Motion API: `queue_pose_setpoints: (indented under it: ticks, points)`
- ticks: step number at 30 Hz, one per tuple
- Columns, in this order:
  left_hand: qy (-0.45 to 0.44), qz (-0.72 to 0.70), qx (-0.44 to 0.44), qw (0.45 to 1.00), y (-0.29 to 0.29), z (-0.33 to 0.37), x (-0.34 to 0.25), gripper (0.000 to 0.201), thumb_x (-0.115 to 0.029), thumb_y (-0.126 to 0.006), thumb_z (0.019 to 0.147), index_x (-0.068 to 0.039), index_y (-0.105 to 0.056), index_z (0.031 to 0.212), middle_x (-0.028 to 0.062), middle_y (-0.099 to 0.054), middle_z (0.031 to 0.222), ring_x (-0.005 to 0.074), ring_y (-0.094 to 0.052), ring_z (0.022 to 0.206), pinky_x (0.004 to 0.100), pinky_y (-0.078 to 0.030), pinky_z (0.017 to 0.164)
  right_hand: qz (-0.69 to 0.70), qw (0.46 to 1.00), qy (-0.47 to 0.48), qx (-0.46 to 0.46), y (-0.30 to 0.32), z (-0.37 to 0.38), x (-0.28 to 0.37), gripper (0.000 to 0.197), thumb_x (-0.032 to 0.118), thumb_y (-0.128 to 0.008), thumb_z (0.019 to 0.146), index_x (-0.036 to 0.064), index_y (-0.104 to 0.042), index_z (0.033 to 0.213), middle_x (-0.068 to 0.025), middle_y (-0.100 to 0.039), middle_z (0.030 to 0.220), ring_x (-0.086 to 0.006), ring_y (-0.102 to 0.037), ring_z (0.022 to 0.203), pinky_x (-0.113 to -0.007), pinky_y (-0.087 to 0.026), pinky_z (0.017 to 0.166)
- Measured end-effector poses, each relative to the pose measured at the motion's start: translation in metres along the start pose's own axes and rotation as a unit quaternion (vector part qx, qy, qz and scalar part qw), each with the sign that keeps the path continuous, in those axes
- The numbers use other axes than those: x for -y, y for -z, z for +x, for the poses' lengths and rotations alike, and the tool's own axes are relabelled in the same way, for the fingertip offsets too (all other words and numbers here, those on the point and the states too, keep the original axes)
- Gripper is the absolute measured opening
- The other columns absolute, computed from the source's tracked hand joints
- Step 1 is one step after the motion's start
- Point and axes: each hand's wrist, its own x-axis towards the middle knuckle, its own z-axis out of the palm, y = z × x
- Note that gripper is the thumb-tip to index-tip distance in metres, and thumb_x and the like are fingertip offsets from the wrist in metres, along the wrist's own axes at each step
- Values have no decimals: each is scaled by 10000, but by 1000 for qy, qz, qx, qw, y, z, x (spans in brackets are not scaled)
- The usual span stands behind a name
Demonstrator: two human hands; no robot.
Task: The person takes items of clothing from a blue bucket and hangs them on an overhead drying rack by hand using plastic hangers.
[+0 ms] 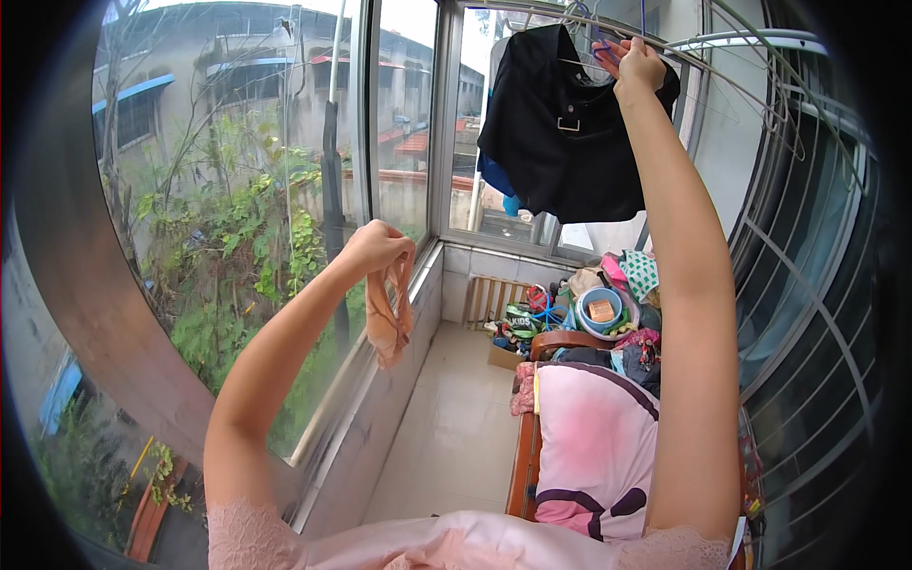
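In front of the window, my left hand (382, 249) is closed on the top of a small beige, strappy-looking garment (388, 328). The cloth dangles in loops below the fingers; its exact kind I cannot tell. My right arm reaches up high, and my right hand (638, 68) grips a thin purple clothes hanger (602, 47) close to the drying rail, partly hidden by the fingers. Just beside and below that hand hangs a black garment (560, 142) with a metal buckle. A bit of blue cloth (492, 176) shows behind it.
Overhead run drying poles (722, 65) with bare wire hangers (793, 128). Glass and a sill (328, 408) line the left. Below lie a pink-and-white cushion (594, 437) on a wooden seat (524, 465), a blue bucket (600, 310) and piled clothes; barred windows (807, 304) stand right.
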Motion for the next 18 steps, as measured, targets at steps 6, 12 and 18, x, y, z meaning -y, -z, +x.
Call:
queue_pose_setpoints:
  ticks: [6,12,18]
  points:
    - [44,-267,59,961,3,0,13,255,-235,-608,838,-6,-657,938,55,-665,852,95,-620,770,208,-475,710,-27,997,-31,60,53,-45,-20,268,209,-402,942,-41,-497,956,-185,-632,838,-256,-657,695,-285,-565,593]
    - [41,-368,53,927,-12,-23,21,265,-276,-585,860,-83,-634,1035,-13,-622,912,40,-550,701,210,-454,586,-130,974,-85,164,179,-192,-50,292,267,-451,932,-2,-562,944,-102,-617,695,-170,-622,583,-234,-508,513]
    - [41,-390,58,918,-24,-24,67,253,-188,-581,858,-94,-603,1092,-22,-619,918,51,-560,758,218,-463,641,-179,946,-217,160,266,-310,-54,256,231,-478,925,-6,-571,901,-62,-574,582,-125,-560,463,-224,-466,432]
